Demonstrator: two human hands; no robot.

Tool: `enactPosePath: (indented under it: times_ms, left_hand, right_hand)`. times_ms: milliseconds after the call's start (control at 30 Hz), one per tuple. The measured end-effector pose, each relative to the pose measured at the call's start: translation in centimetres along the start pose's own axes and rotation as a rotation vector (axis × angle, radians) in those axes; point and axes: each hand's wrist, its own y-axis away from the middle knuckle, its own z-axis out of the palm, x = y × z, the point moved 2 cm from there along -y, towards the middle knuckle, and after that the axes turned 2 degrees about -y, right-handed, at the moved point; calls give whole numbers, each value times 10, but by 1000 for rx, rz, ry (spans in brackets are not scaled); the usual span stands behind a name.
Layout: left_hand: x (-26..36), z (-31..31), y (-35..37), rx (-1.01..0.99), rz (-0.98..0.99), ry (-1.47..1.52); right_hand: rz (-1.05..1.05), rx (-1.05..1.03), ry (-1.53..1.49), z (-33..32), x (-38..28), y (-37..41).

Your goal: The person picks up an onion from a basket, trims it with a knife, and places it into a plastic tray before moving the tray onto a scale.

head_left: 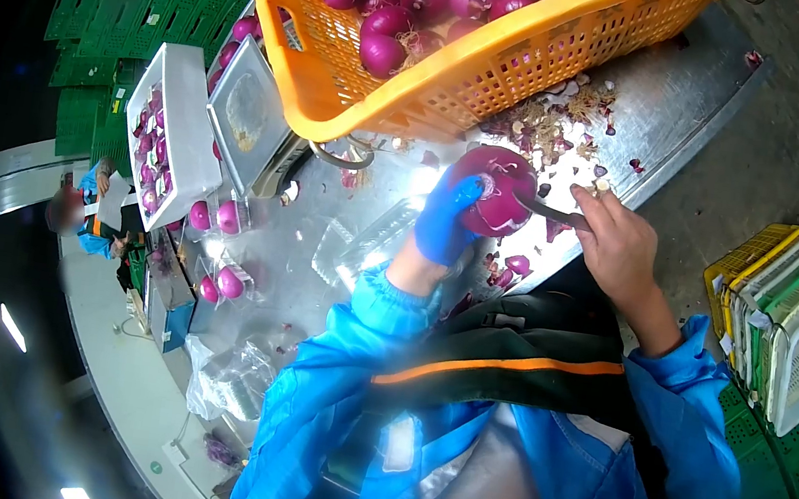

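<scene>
A large purple onion [498,190] is gripped by my left hand [446,217], which wears a blue glove. My right hand [617,248] is bare and closed around the handle of a small knife [548,210]; the curved dark blade reaches to the right side of the onion. Onion skins and root trimmings [578,122] lie scattered on the metal table [681,105] just beyond both hands. Above them, an orange crate [377,110] full of purple onions leans over the table.
A scale [253,119] and a white bin [187,136] of onions stand at the left, near clear trays with onions [227,217]. Stacked crates [795,312] stand at the right. Another person [100,210] is at the far left.
</scene>
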Motion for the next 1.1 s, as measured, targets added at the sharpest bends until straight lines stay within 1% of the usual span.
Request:
enactPosePath:
  times_ms: [67, 167, 267, 367, 467, 567, 667, 700, 767, 800, 833, 900, 933, 967, 1000, 1067, 1100]
  left_hand:
    - [2, 2, 2, 5, -4, 3]
    - [6, 8, 3, -16, 15, -63]
    - [4, 3, 0, -112, 35, -129]
    - [-5, -4, 0, -42, 99, -158]
    - [-7, -1, 1, -31, 158, -175]
    - [-19, -17, -2, 88, 162, -211]
    - [-13, -12, 1, -36, 178, -232]
    - [-14, -9, 7, 7, 167, -285]
    - [-17, -7, 12, 64, 143, -336]
    - [-18, -9, 12, 60, 137, -279]
    - [-20, -11, 9, 51, 133, -222]
    - [-16, -10, 2, 0, 113, -120]
    - [-12, -7, 3, -17, 100, -154]
    - [-7, -1, 6, -32, 83, -190]
    - [-4, 3, 8, -48, 63, -225]
    - [-10, -1, 8, -34, 55, -159]
    - [-12, -3, 7, -25, 54, -126]
  right_hand:
    - [-59, 62, 18, 3, 0, 1]
    - [-84, 86, 42, 3, 1, 0]
    - [-55, 105, 88, 8, 8, 3]
    - [-20, 84, 145, 15, 15, 9]
    - [53, 112, 96, 20, 12, 9]
    - [117, 145, -67, 34, 8, 9]
    - [721, -115, -439, 72, 39, 9]
    - [653, -12, -464, 65, 40, 3]
    - [584, -97, -499, 47, 28, -10]
    - [556, -141, -519, 42, 22, -11]
    - [530, -143, -588, 47, 27, -10]
    - [454, -103, -676, 35, 15, -15]
    - [416, -86, -724, 30, 8, -17]
    - [300, -45, -587, 26, 3, -17]
    - [265, -56, -559, 22, -1, -19]
    - [196, -78, -500, 16, -9, -22]
    - [179, 17, -501, 18, -9, -23]
